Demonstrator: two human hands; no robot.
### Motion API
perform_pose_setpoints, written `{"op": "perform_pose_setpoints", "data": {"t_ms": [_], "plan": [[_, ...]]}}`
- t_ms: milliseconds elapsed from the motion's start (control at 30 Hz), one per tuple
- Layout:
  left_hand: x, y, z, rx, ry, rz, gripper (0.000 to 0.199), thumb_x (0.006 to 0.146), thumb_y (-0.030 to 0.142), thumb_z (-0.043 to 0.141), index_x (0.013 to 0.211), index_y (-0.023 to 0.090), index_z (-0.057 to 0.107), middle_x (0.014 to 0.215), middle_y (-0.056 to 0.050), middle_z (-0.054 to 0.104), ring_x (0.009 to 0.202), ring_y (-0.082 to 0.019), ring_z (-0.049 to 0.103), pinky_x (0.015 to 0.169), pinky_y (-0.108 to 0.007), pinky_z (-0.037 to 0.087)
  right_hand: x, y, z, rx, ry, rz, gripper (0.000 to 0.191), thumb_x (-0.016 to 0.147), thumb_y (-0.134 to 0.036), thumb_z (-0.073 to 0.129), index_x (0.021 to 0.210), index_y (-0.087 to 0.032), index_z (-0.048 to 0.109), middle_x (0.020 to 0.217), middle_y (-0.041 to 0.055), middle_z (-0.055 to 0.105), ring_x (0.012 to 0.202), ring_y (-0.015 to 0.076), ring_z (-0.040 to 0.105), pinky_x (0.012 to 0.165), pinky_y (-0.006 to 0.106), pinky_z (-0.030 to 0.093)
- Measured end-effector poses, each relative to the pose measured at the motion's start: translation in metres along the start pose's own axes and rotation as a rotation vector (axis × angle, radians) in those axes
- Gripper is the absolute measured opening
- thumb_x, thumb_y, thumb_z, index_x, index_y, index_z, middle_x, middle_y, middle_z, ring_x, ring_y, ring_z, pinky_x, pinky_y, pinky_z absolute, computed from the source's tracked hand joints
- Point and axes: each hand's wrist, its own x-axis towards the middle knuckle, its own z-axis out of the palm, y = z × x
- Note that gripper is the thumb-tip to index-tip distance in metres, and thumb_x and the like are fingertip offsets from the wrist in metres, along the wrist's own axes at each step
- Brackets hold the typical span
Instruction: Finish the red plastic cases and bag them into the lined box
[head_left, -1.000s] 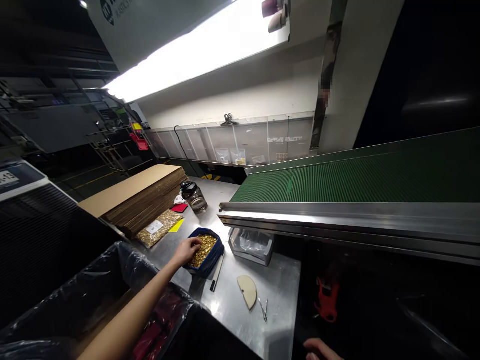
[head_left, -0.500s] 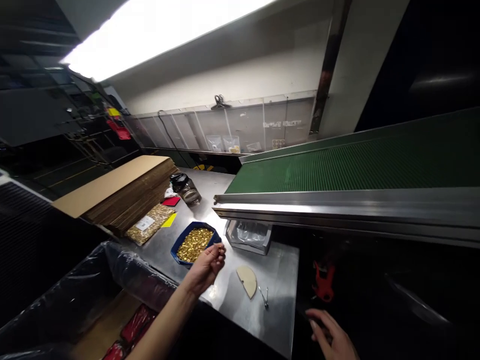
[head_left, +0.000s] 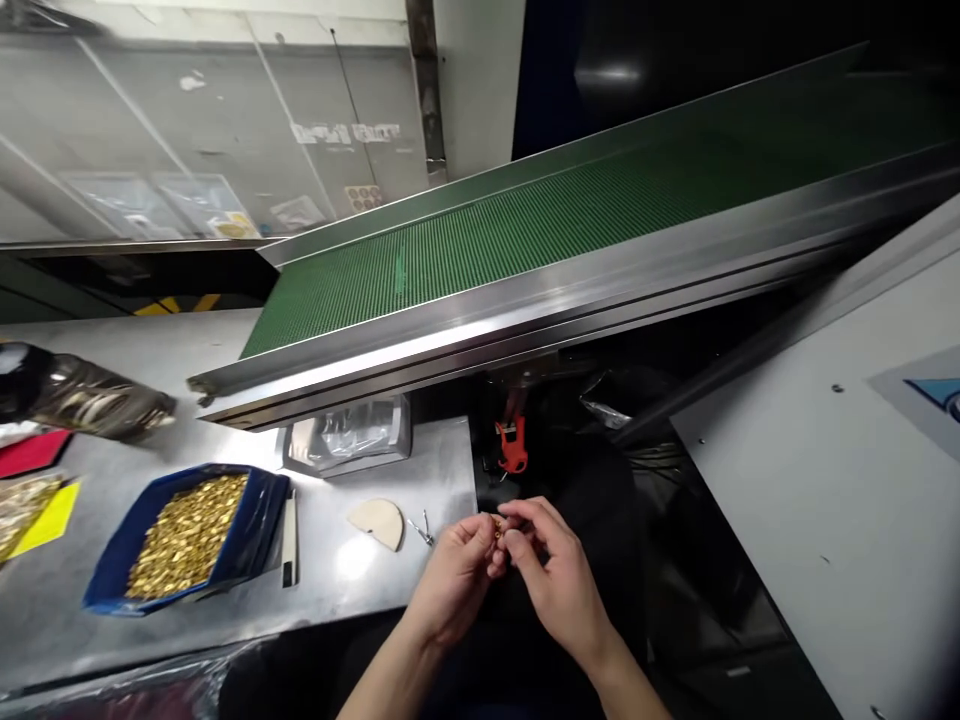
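My left hand (head_left: 457, 575) is closed, its thumb and fingers pinching small gold pieces (head_left: 497, 528) beyond the table's right edge. Right beside it, my right hand (head_left: 551, 570) has its thumb and forefinger bent around the same gold pieces, fingertips close to the left ones. A blue bin (head_left: 259, 530) full of small gold parts (head_left: 187, 535) stands on the metal table at the left. Near my left hand lie a beige half disc (head_left: 380, 522) and small metal tweezers (head_left: 424, 530).
A green conveyor belt (head_left: 450, 260) with metal rails slopes up to the right. Under its lower end sits a grey tray (head_left: 349, 440) with clear plastic. A cutter (head_left: 290, 540) lies beside the bin, a dark-lidded jar (head_left: 90, 395) farther left. Red-handled tool (head_left: 513, 447) hangs beyond the table.
The view has swung right and closer. My left hand has moved away from the blue bin, and my hands, formerly far apart, have come together at the gold pieces.
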Motion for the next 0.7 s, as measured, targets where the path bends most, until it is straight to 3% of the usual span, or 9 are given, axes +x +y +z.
{"op": "perform_pose_setpoints", "data": {"t_ms": [133, 267, 400, 500, 600, 700], "plan": [[0.001, -0.007, 0.002, 0.102, -0.002, 0.039, 0.048, 0.081, 0.055, 0.083, 0.067, 0.013, 0.063, 0.059, 0.002, 0.049, 0.056, -0.008, 0.038, 0.057, -0.02, 0.032, 0.001, -0.002, -0.003, -0.12, 0.044, -0.001, 0.019, 0.102, -0.031, 0.059, 0.107, -0.026, 0.076, 0.106, 0.0044, 0.067, 0.089, 0.0152, 0.069, 0.078, 0.023, 0.058], [0.004, -0.011, -0.001, 0.094, 0.024, 0.004, 0.051, 0.076, 0.056, 0.086, 0.067, 0.011, 0.063, 0.06, 0.002, 0.051, 0.054, -0.006, 0.038, 0.054, -0.019, 0.031, 0.002, 0.004, -0.003, -0.122, 0.059, 0.018, 0.017, 0.1, -0.033, 0.063, 0.1, -0.026, 0.079, 0.101, 0.0043, 0.069, 0.086, 0.0155, 0.069, 0.077, 0.024, 0.057], [0.011, -0.02, -0.007, 0.076, 0.062, -0.048, 0.053, 0.071, 0.058, 0.089, 0.078, 0.009, 0.069, 0.067, 0.0, 0.058, 0.053, -0.005, 0.043, 0.052, -0.017, 0.032, 0.005, 0.019, -0.003, 0.081, 0.156, 0.149, 0.025, 0.099, -0.044, 0.064, 0.1, -0.021, 0.076, 0.1, 0.0077, 0.073, 0.083, 0.0183, 0.073, 0.074, 0.027, 0.059], [0.018, -0.03, -0.016, 0.146, 0.098, -0.077, 0.061, 0.068, 0.068, 0.086, 0.075, 0.01, 0.068, 0.061, 0.001, 0.056, 0.047, -0.004, 0.042, 0.046, -0.017, 0.029, 0.008, 0.03, -0.005, 0.232, 0.154, 0.272, 0.035, 0.098, -0.051, 0.065, 0.102, -0.017, 0.071, 0.095, 0.0102, 0.076, 0.073, 0.0179, 0.073, 0.069, 0.028, 0.059], [0.027, -0.04, -0.023, 0.227, 0.159, -0.096, 0.07, 0.054, 0.076, 0.088, 0.066, 0.012, 0.063, 0.054, 0.003, 0.053, 0.041, -0.003, 0.038, 0.041, -0.018, 0.026, 0.01, 0.039, -0.006, 0.256, 0.143, 0.316, 0.036, 0.095, -0.051, 0.068, 0.096, -0.015, 0.067, 0.092, 0.0113, 0.078, 0.073, 0.0184, 0.074, 0.067, 0.026, 0.057], [0.035, -0.044, -0.019, 0.288, 0.199, -0.171, 0.077, 0.031, 0.077, 0.093, 0.064, 0.012, 0.065, 0.052, 0.001, 0.055, 0.045, -0.009, 0.047, 0.044, -0.021, 0.037, 0.012, 0.048, -0.011, 0.152, 0.153, 0.393, 0.031, 0.086, -0.044, 0.078, 0.087, -0.015, 0.068, 0.08, 0.0081, 0.077, 0.071, 0.0197, 0.075, 0.062, 0.024, 0.053]]}}
